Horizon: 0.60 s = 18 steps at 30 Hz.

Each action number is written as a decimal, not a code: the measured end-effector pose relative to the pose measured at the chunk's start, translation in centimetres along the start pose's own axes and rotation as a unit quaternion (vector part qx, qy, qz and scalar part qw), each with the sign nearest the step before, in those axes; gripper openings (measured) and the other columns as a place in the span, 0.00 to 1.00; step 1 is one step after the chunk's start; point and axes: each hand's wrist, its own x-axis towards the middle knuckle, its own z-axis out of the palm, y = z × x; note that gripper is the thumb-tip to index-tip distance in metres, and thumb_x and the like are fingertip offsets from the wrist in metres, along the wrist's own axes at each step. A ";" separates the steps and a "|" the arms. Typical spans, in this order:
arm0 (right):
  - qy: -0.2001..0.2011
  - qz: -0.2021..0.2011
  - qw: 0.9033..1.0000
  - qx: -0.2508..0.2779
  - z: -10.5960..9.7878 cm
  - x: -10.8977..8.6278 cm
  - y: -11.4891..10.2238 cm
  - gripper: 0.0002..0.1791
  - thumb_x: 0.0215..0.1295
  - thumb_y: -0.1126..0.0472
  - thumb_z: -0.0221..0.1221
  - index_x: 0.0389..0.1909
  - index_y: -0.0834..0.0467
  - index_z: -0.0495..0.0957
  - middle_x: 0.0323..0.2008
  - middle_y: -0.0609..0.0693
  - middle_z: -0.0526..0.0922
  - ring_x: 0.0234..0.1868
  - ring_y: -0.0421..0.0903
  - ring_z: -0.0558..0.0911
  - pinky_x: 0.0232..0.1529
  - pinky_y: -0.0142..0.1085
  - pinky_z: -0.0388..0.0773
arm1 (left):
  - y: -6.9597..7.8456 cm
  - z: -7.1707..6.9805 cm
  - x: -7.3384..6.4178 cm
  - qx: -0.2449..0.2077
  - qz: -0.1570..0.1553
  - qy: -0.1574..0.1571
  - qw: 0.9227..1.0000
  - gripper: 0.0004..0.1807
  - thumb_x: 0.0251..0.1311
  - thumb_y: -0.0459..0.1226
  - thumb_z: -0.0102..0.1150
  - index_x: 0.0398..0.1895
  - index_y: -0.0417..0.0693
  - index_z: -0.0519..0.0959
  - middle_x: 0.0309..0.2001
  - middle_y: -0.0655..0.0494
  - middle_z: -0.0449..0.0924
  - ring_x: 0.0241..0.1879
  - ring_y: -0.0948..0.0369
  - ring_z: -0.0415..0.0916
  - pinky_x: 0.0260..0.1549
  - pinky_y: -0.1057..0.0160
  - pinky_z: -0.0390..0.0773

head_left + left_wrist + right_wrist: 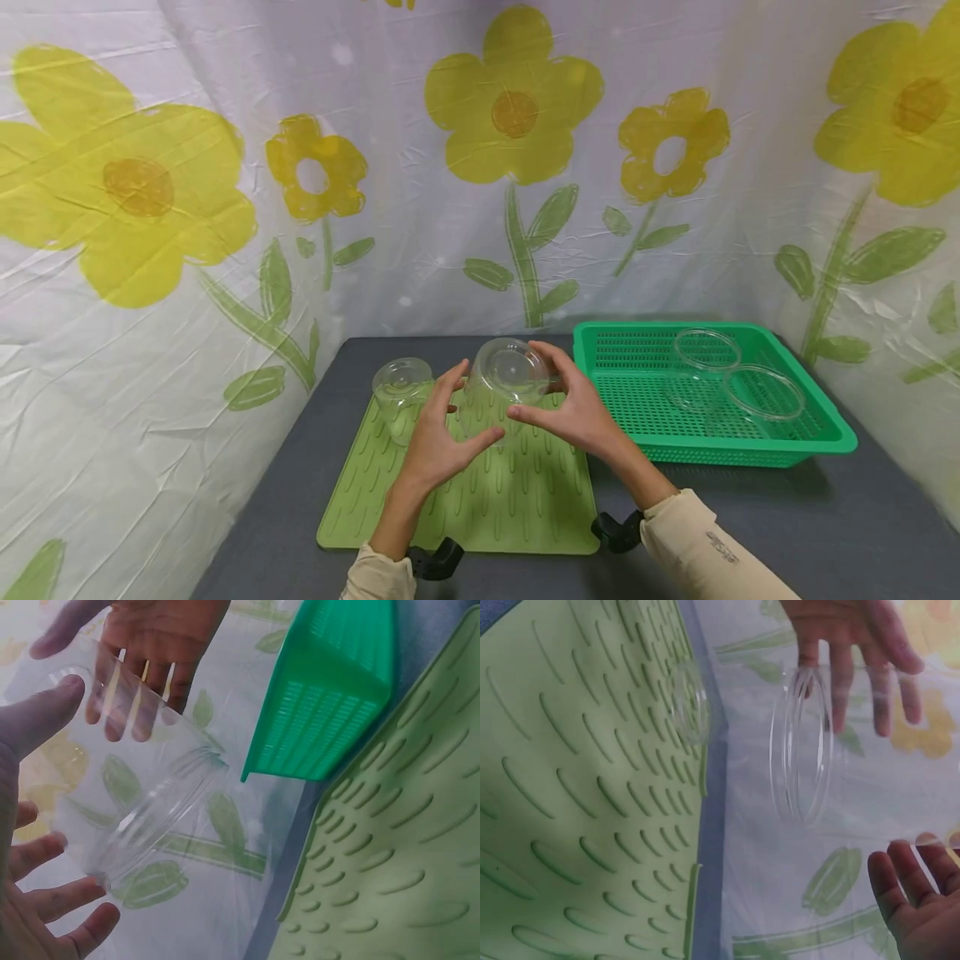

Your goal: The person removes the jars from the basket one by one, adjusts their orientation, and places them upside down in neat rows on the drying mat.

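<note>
Between my two hands, above the green drying mat (517, 508), is a clear glass cup (498, 387), turned bottom up and tilted. My left hand (435, 446) holds its left side, thumb in front and fingers spread along it. From the right my right hand (573, 408) grips it near the base, its thumb across the front. The cup's wide rim shows in the left wrist view, at the lower end of the cup (161, 806). A second glass cup (401, 400) stands upside down on the mat's far left part, just beyond my left hand.
A green perforated plastic basket (735, 457) stands to the right of the mat on the dark grey table (262, 517). Inside it are two glass cups (765, 392), mouths up. A flower-patterned curtain (405, 250) hangs behind the table and along its sides.
</note>
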 end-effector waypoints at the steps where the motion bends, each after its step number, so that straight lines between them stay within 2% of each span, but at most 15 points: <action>1: 0.006 0.006 1.000 -0.002 0.2 0.1 0.0 0.51 0.56 0.49 0.75 0.78 0.50 0.60 0.68 0.55 0.74 0.61 0.53 0.79 0.58 0.52 0.78 | -0.1 -0.1 0.0 0.003 0.007 0.007 1.000 0.52 0.54 0.45 0.77 0.80 0.56 0.58 0.76 0.52 0.64 0.69 0.45 0.68 0.56 0.42 0.78; 4: 0.022 0.014 1.000 -0.009 0.8 0.5 0.2 0.52 0.54 0.50 0.76 0.78 0.50 0.60 0.67 0.55 0.74 0.59 0.54 0.79 0.57 0.51 0.79 | -0.3 -0.6 0.0 0.019 0.025 0.036 0.999 0.48 0.56 0.41 0.76 0.79 0.55 0.61 0.75 0.51 0.66 0.68 0.47 0.69 0.55 0.43 0.78; 9: 0.028 0.036 0.999 -0.021 2.2 1.4 0.9 0.54 0.54 0.47 0.76 0.78 0.51 0.58 0.69 0.55 0.71 0.63 0.54 0.77 0.58 0.54 0.79 | -0.8 -1.4 0.1 0.036 0.030 0.080 0.996 0.38 0.62 0.34 0.70 0.75 0.55 0.66 0.71 0.51 0.70 0.65 0.51 0.73 0.53 0.48 0.80; 14: 0.025 0.066 0.997 -0.035 3.8 2.1 1.6 0.55 0.54 0.44 0.76 0.79 0.51 0.57 0.75 0.56 0.65 0.67 0.56 0.73 0.60 0.56 0.78 | -1.0 -2.1 0.2 0.026 0.041 0.115 0.992 0.31 0.67 0.29 0.62 0.72 0.51 0.70 0.67 0.48 0.74 0.63 0.51 0.74 0.50 0.46 0.80; 18: 0.024 0.079 0.995 -0.052 4.9 2.6 2.3 0.57 0.53 0.42 0.76 0.79 0.54 0.58 0.75 0.57 0.65 0.66 0.57 0.74 0.60 0.56 0.77 | -1.3 -2.6 0.0 0.024 0.052 0.148 0.987 0.27 0.69 0.26 0.57 0.70 0.49 0.72 0.65 0.47 0.75 0.62 0.52 0.74 0.49 0.52 0.79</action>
